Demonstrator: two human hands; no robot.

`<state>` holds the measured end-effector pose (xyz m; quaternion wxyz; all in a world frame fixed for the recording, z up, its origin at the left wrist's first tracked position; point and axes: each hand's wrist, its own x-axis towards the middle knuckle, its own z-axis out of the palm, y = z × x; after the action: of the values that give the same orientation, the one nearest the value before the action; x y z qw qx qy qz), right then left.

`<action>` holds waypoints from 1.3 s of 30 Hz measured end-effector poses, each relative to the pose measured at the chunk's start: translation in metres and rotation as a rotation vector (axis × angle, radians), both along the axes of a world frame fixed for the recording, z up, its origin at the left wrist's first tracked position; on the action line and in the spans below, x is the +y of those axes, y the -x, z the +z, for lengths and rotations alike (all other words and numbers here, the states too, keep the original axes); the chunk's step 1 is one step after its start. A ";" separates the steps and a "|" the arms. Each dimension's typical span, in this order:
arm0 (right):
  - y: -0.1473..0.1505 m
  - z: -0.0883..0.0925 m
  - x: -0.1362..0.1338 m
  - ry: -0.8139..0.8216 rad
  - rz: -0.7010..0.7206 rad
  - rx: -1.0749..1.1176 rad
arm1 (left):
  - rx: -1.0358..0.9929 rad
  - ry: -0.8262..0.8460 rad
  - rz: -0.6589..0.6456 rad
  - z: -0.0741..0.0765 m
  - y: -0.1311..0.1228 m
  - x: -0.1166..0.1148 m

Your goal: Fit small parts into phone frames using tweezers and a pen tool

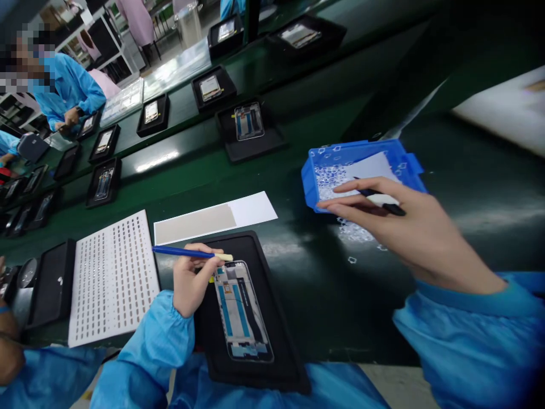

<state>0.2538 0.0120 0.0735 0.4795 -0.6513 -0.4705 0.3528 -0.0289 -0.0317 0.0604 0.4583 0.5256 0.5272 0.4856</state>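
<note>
My left hand pinches a blue pen-like tool with a pale tip, over the top end of a phone frame. That frame, with blue strips inside, lies on a black tray at the table's front edge. Off to the right, my right hand holds a dark, thin tool between thumb and fingers, its fingertips over the near rim of a blue bin. Small white-edged pieces and a white sheet are in the bin.
Loose pieces lie in front of the bin. A pale strip sheet and a white board with rows of small parts are at the left. Further back stand black trays with phone parts. A person in blue works at the far left.
</note>
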 end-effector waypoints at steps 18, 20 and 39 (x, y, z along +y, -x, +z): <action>0.089 -0.066 -0.031 -0.289 0.493 -0.250 | 0.652 -0.121 -0.260 -0.012 0.004 0.002; 0.090 -0.066 -0.032 -0.301 0.503 -0.266 | 0.645 -0.110 -0.255 -0.012 0.004 0.002; 0.091 -0.064 -0.034 -0.204 0.527 -0.217 | 0.961 -0.288 -0.377 -0.011 -0.003 0.001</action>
<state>0.1629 -0.0215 0.0099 0.3813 -0.4891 -0.7049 0.3442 -0.0258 -0.0302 0.0493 0.1675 0.8318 0.5022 0.1669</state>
